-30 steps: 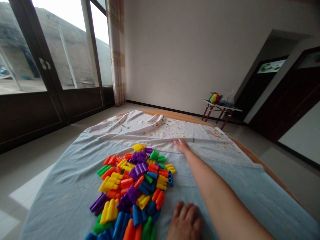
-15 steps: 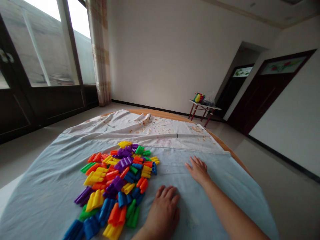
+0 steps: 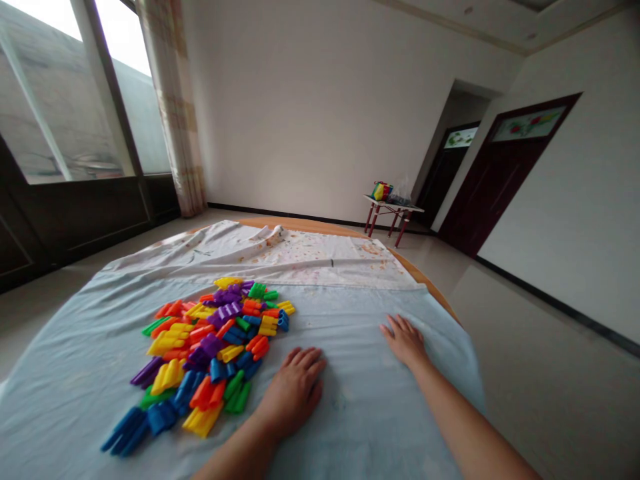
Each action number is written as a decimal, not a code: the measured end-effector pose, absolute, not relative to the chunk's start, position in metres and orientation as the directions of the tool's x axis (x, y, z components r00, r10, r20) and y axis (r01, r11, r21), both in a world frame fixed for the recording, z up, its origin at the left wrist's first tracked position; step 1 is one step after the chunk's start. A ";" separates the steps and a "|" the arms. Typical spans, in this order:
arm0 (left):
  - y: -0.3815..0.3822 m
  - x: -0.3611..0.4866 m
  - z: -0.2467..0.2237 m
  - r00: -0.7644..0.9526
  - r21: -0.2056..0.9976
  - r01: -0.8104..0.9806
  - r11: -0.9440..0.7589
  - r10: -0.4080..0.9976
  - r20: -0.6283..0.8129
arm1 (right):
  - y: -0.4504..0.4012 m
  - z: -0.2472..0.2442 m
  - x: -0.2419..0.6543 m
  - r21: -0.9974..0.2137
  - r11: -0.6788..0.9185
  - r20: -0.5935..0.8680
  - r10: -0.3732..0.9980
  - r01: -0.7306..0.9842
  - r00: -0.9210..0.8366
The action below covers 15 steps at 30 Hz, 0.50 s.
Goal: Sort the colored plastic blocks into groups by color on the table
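Cloth [image 3: 353, 353] spreads between blocks [image 3: 211, 345], left hand [image 3: 296, 385] and right hand [image 3: 406, 341]

From where I stand, the blocks [image 3: 201, 333] look like smooth plastic, with a soft gloss along their rounded ridges. The blue cloth [image 3: 355, 413] under them is matt and lightly creased; the white cloth [image 3: 305, 261] beyond looks just as dull, more rumpled. The surface [image 3: 305, 225] shows a smooth, wood-like edge. A clear bag [image 3: 401, 192] looks like thin, crinkled plastic. The floor [image 3: 535, 380] has a polished shine; the wall [image 3: 320, 107] is flat and matt.
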<state>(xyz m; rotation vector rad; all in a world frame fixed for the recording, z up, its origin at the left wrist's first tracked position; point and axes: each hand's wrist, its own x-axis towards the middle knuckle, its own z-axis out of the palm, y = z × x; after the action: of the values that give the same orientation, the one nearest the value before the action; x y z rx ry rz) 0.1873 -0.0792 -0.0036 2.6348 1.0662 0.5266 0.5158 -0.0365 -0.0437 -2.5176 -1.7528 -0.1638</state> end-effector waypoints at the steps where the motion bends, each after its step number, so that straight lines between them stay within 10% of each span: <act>1: -0.080 0.187 -0.003 0.669 0.355 0.619 -0.701 0.707 0.230 | -0.039 -0.046 0.519 0.002 -0.349 0.123 0.930 0.937 0.346; 11: -0.097 0.202 0.027 0.590 0.509 0.607 -0.610 0.775 0.226 | -0.035 -0.031 0.456 -0.092 -0.165 0.376 0.908 0.982 0.188; 15: -0.149 0.218 0.068 0.662 0.901 0.179 -0.396 0.725 0.187 | -0.042 -0.046 0.408 -0.156 0.029 0.485 0.873 0.987 0.051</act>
<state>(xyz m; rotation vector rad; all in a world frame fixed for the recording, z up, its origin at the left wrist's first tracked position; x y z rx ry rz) 0.2185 -0.1487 0.0684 1.9200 0.7088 0.7163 0.4080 -0.0418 -0.0461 -1.8833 -1.8609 -0.3346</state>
